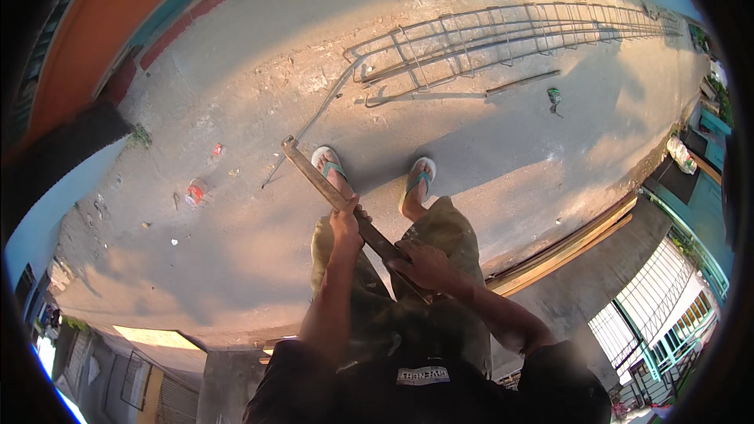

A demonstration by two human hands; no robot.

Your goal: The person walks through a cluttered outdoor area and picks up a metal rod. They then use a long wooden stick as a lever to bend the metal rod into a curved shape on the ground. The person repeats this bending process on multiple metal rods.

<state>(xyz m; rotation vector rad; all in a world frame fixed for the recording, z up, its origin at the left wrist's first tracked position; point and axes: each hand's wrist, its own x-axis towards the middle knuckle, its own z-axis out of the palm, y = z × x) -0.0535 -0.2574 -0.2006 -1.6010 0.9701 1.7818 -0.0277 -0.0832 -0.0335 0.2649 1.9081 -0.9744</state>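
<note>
Both hands grip a long rusty metal bar (pixel 345 204) that slants from the lap toward the concrete ground. The left hand (pixel 346 228) has its fingers clamped around the bar's middle; the right hand (pixel 428 265) is clamped nearer the body (lower end hidden). The bar's hooked tip lies just beside the left sandal (pixel 328 163), on the side toward a rebar cage (pixel 503 35).

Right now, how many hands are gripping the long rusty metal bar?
2. The left hand grips the bar higher up, nearer its hooked end by the sandalled feet; the right hand holds its lower end, near the person's lap. No other hands show.
</note>
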